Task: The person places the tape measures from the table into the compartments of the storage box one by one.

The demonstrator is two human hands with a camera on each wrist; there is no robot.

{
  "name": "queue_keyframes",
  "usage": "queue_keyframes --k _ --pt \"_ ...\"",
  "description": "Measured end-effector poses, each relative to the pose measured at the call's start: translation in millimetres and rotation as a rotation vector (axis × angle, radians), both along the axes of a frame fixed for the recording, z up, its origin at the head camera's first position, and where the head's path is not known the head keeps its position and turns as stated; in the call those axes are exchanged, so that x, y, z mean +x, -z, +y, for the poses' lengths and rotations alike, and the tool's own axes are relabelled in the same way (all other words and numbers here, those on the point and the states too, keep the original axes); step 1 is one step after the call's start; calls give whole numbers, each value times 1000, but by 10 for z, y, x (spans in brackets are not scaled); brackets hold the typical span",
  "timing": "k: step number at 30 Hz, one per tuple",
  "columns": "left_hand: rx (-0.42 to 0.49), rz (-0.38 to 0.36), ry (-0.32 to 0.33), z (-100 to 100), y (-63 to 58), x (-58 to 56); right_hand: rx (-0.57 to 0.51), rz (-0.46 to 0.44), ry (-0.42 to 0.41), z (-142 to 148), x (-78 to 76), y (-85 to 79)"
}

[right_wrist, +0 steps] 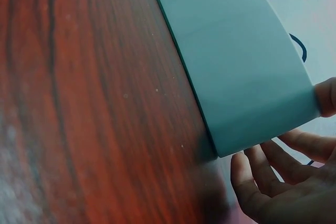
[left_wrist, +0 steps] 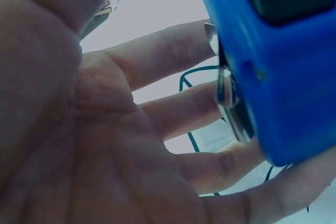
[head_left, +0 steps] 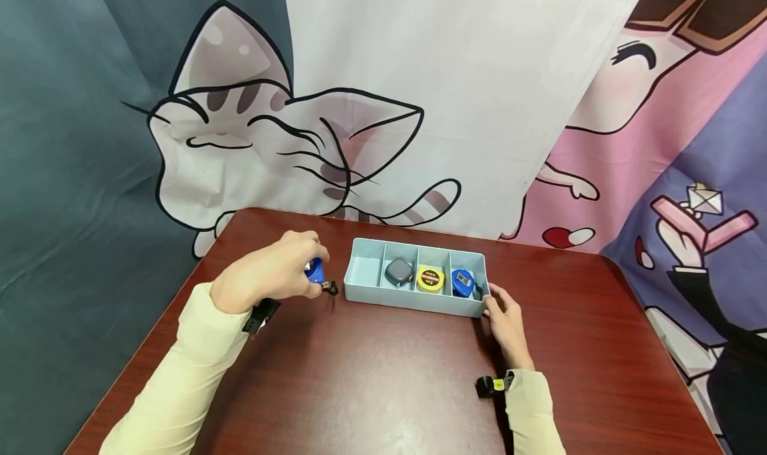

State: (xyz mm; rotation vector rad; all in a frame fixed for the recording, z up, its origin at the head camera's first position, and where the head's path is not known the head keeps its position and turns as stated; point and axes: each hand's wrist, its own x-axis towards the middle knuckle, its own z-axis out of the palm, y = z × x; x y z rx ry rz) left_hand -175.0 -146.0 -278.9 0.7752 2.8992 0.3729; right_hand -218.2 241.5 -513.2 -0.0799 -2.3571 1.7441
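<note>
My left hand [head_left: 278, 268] holds a blue tape measure [head_left: 314, 270] above the table, left of the long light-blue divided tray [head_left: 413, 300]. A dark strap hangs from this tape measure. In the left wrist view, the blue case [left_wrist: 294, 87] and its metal clip lie against the fingers of the left hand [left_wrist: 121, 129]. The tray bears a grey tape measure [head_left: 399, 272], a yellow one [head_left: 430, 279] and another blue one [head_left: 463, 282], each in its own compartment. At the tray's right end, my right hand [head_left: 506, 322] grips the wall, thumb near the rim and fingertips lower on the end.
The tray stands on a reddish-brown wooden table [head_left: 371, 375], towards its back edge. Behind the table hangs a cloth backdrop [head_left: 479, 75] with cartoon figures. A small black device is strapped to each wrist.
</note>
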Motion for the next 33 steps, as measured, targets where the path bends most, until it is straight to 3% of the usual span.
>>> queue_keyframes --k 6,21,27,33 --pt "2 30 40 23 -92 -93 -17 -37 -1 -47 41 -143" --pt "-5 -12 102 182 -341 -280 3 -1 7 4 -18 36" --pt "-8 -28 97 252 -342 -365 -6 4 -4 -21 12 -41" --pt "-15 -59 115 299 -264 -474 -3 -3 -19 -25 22 -67"
